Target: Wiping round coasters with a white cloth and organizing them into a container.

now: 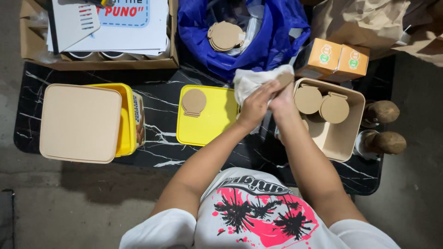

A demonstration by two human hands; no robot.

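Over the black marble-patterned table point(161, 147), my left hand point(254, 107) grips a crumpled white cloth point(251, 79). My right hand point(282, 97) pinches a round brown cardboard lid point(285, 79) against that cloth. Just right of my hands stands a beige square container point(344, 138) with two more round brown lids point(308, 99) leaning inside it. To the left of my hands lies a yellow square lid point(212, 127) with one round brown lid point(194, 102) resting on it.
A yellow tub point(130, 117) capped by a beige square lid point(80, 122) stands at the left. Behind are a cardboard box of papers point(106, 34), a blue bag point(272, 41) with stacked brown lids point(225, 36), and two orange cartons point(339, 59). Brown round objects point(385, 127) sit far right.
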